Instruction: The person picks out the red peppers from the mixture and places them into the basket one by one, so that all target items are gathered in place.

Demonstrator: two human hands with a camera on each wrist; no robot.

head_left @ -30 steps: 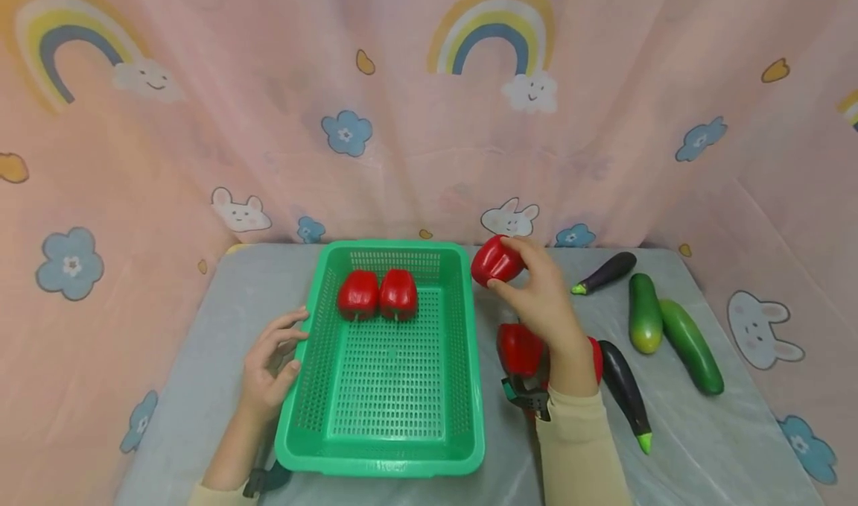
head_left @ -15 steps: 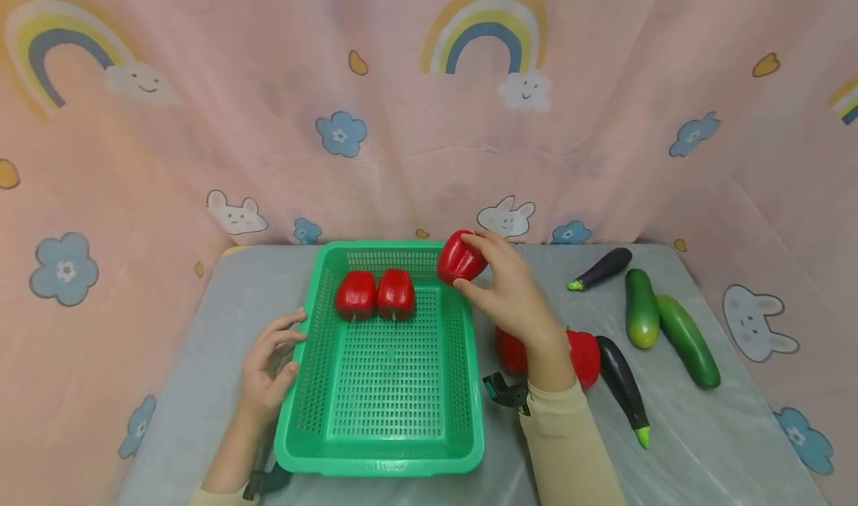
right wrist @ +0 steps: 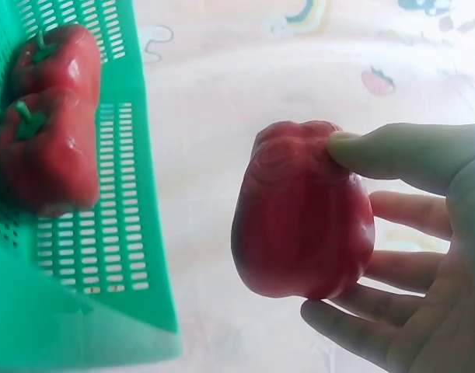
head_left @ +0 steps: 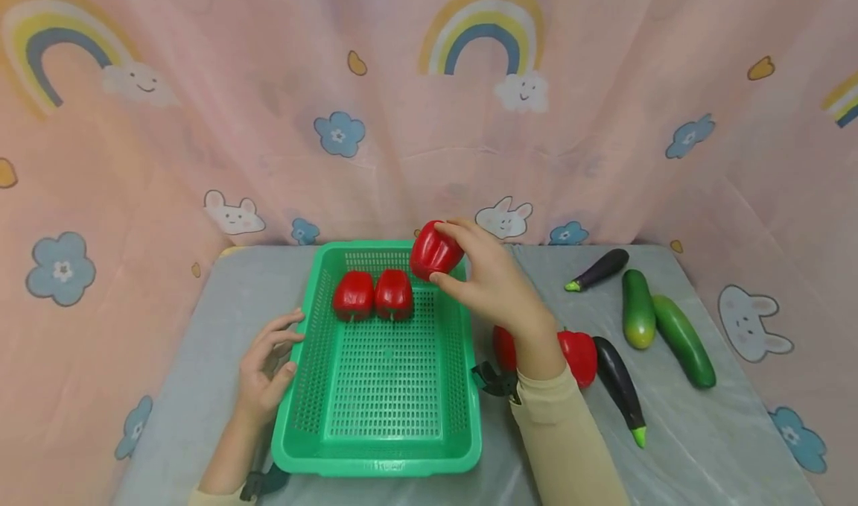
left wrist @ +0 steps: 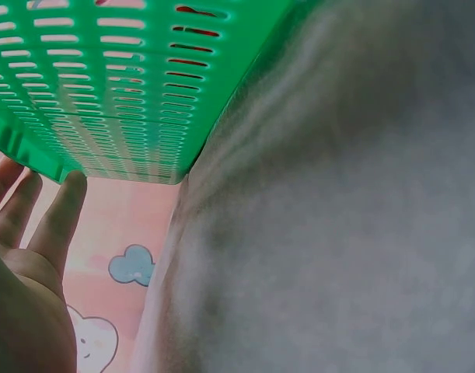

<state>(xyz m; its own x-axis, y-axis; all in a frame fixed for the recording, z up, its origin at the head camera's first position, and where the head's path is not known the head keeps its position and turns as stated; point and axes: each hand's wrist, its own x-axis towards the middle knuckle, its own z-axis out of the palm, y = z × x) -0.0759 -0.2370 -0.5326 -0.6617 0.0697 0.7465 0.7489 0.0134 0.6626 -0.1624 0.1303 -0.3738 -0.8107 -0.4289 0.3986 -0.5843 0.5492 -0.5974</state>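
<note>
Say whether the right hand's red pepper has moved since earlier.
Yes: in the head view, the held pepper went left, from right of the green basket to overlapping its far rim.

Beige sleeves [head_left: 570,446], right one lightly creased; pair of black wrist-worn devices [head_left: 494,380].

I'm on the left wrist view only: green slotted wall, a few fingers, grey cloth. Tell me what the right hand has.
Observer: The right hand holds a red pepper between thumb and fingers.
Operator: Place it for me against what I see.
Observer: In the head view it overlaps the far rim of the green basket, toward the right corner.
Operator: Count what's inside.
Observer: Two peppers sit side by side near the far end.
</note>
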